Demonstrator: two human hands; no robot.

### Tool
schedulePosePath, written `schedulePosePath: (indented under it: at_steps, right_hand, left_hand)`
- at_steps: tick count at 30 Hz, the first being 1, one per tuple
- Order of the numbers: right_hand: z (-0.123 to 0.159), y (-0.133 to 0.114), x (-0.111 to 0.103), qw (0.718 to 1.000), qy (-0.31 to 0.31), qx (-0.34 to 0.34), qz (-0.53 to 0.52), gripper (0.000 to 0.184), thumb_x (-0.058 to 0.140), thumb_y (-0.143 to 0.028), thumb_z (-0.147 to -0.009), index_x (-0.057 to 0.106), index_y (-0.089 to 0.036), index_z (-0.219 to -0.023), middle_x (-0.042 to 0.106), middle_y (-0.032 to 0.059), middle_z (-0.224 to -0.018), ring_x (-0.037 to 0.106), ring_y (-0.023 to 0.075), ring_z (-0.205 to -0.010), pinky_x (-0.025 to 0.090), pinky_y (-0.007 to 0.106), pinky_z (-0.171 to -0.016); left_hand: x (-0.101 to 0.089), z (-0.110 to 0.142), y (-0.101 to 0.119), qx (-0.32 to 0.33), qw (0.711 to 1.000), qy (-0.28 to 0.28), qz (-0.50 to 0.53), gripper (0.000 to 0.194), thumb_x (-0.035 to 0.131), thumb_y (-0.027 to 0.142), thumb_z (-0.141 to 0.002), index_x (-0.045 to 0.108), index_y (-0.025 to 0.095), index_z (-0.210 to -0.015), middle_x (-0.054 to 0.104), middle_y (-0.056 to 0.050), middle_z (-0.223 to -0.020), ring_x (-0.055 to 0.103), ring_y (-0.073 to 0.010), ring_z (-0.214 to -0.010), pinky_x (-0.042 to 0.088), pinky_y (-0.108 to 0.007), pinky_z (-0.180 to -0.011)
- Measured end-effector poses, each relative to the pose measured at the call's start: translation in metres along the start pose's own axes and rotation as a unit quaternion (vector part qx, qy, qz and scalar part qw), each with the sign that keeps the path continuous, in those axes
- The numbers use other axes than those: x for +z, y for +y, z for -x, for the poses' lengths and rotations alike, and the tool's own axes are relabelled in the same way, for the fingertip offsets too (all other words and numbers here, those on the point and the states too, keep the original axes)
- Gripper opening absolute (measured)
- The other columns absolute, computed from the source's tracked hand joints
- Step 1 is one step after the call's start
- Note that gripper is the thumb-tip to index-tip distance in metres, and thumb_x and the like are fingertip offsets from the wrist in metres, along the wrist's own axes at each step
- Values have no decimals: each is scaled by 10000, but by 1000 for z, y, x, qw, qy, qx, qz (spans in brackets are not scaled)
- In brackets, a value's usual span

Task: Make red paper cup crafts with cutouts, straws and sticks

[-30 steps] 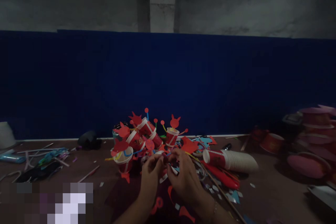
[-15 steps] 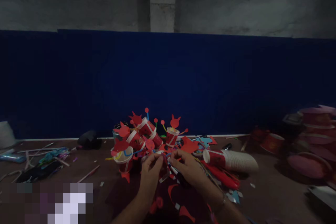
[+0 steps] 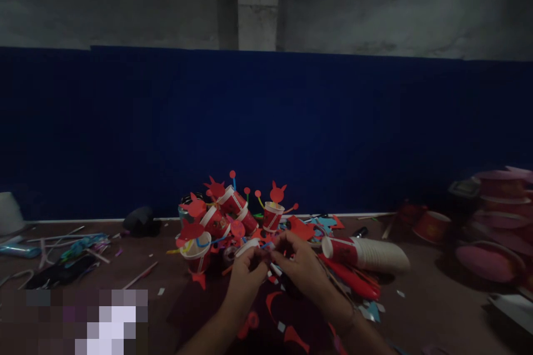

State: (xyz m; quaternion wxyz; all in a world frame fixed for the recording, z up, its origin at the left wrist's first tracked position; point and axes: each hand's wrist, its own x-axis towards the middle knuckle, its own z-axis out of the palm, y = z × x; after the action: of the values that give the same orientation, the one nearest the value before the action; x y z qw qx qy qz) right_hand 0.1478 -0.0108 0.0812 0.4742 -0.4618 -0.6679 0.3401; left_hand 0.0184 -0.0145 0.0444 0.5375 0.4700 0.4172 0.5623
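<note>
My left hand [image 3: 249, 277] and my right hand [image 3: 300, 262] meet at the middle of the table, fingertips pinched close together. Between them is a small dark object, too blurred to name. A white-rimmed paper cup [image 3: 247, 248] lies just behind my left fingers, partly hidden. Beyond the hands stands a red paper cup [image 3: 273, 217] with a red paper head and yellow and red arms. To the left, another decorated cup [image 3: 197, 255] carries blue and yellow strips, and several similar cups are heaped behind it.
A nested stack of paper cups [image 3: 381, 255] lies on its side at right, beside a red slender object [image 3: 353, 280]. Red paper scraps [image 3: 295, 338] and white bits litter the brown table [image 3: 433, 310]. Ribbons [image 3: 83, 247] lie at left. A blue panel [image 3: 266, 122] rises behind.
My left hand has tilted and shifted slightly right and down, uncovering the cup rim behind it. My right hand first moved back slightly to the right, then stayed near the left fingertips.
</note>
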Motion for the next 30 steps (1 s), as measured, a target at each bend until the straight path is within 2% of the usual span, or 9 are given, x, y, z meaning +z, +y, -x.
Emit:
schedulePosePath:
  at_steps: [4,7,11,17,22,30]
  right_hand:
    - [-3,9,5,989,39,48,-131,181,611,-260,-640,466,-200,-731,532,-23,-664,498,132,-605,406,252,-576]
    - [-3,11,9,977,26,83,-193,261,668,-283,-611,451,-203,-733,526,-33,-661,498,124,-602,411,248,-585]
    - [-1,8,8,980,-30,78,-180,233,666,-323,-646,485,-196,-718,504,-48,-625,472,107,-576,388,224,-564]
    - [-2,5,2,989,-89,91,-74,174,620,-320,-684,526,-181,-640,466,-63,-518,391,80,-461,312,200,-460]
    - [-1,1,1,988,-87,113,-58,130,626,-278,-646,556,-174,-610,495,-54,-506,418,86,-477,329,200,-478]
    - [-3,7,6,980,-73,141,-119,155,633,-305,-605,558,-169,-607,531,-43,-529,445,99,-507,349,209,-498]
  left_hand:
    - [1,1,1,-42,997,3,57,258,718,339,-549,582,153,-664,489,60,-501,408,-69,-446,320,-189,-462]
    - [0,3,5,-30,995,38,82,265,722,374,-575,593,156,-653,529,45,-551,476,-87,-507,384,-199,-517]
    - [-3,4,9,2,992,77,101,272,731,380,-578,600,154,-654,552,42,-563,492,-92,-514,399,-196,-512]
    - [-6,0,9,-4,992,80,93,253,727,362,-573,574,163,-601,528,60,-504,480,-87,-466,385,-189,-475]
    - [-8,-2,3,20,996,83,36,216,697,331,-609,561,165,-586,512,62,-500,449,-77,-450,365,-187,-467]
    - [-6,0,6,4,996,82,48,237,699,352,-598,553,166,-600,513,60,-499,447,-81,-457,361,-190,-468]
